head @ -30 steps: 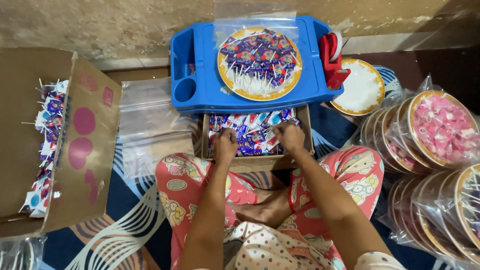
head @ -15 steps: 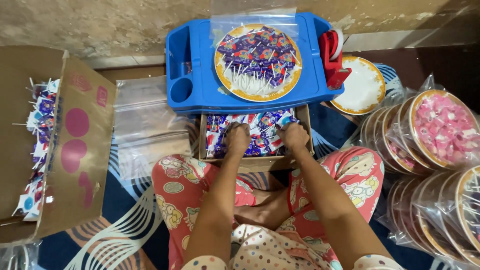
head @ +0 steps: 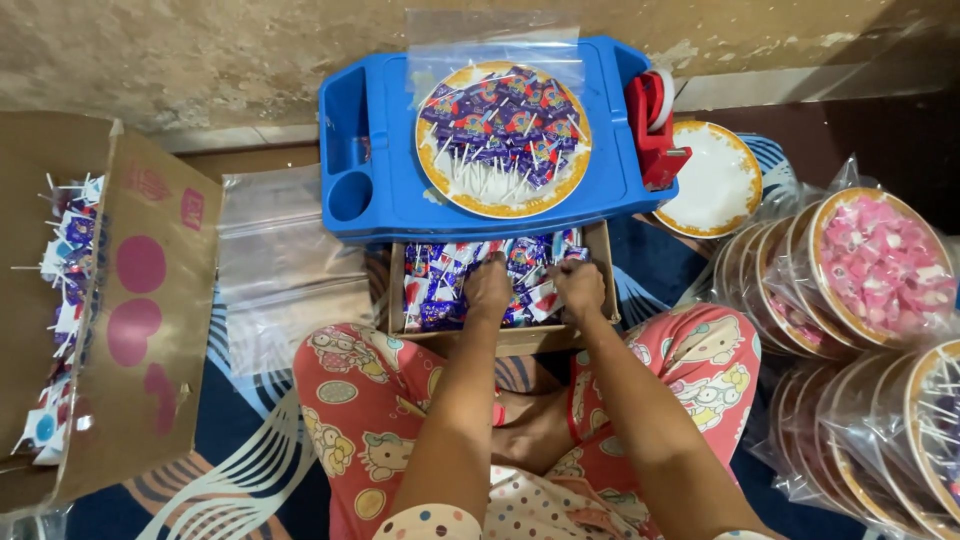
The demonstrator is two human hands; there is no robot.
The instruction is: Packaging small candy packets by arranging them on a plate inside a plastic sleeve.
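Both hands reach into a small cardboard box of wrapped lollipops in front of my knees. My left hand rests palm down among the candies, fingers curled into the pile. My right hand lies beside it with fingers closed around a few wrapped lollipops. Just beyond the box stands a blue plastic tray table bearing a gold-rimmed plate heaped with purple and red wrapped lollipops, sticks pointing toward me.
A red tape dispenser sits on the tray's right edge. An empty gold-rimmed plate lies right of it. Bagged plates of candy stack at the right. Clear plastic bags lie left; a large cardboard box holds more lollipops.
Both hands stayed in the small box, shifting a little among the candies. The view has drifted slightly right; the left hand moved closer to the right one.
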